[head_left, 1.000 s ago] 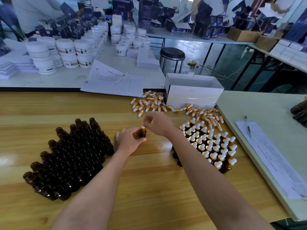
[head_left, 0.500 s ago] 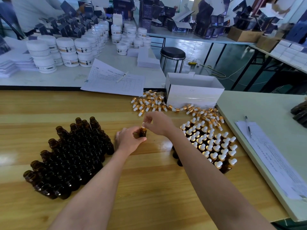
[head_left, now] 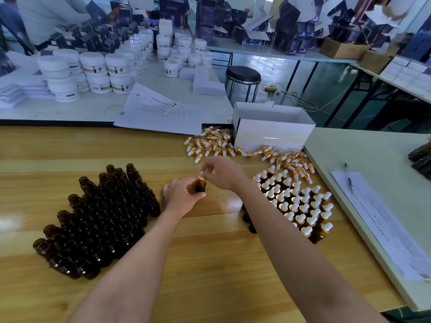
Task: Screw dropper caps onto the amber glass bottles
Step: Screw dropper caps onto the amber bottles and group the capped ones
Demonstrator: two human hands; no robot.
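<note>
My left hand grips one amber glass bottle upright over the wooden table. My right hand pinches the dropper cap, gold collar and white bulb, sitting on that bottle's neck. A dense block of open amber bottles stands to the left of my hands. To the right stands a group of capped bottles with white bulbs. Loose dropper caps lie scattered behind my hands, beside a white box.
A white cardboard box sits at the table's far edge. Papers with a pen lie behind, near stacked white jars. A pale side table on the right holds a sheet and pen. A black stool stands beyond.
My right hand's fingers have shifted on the cap, and the white bulb shows more between them. The left hand and the bottle stay in the same place.
</note>
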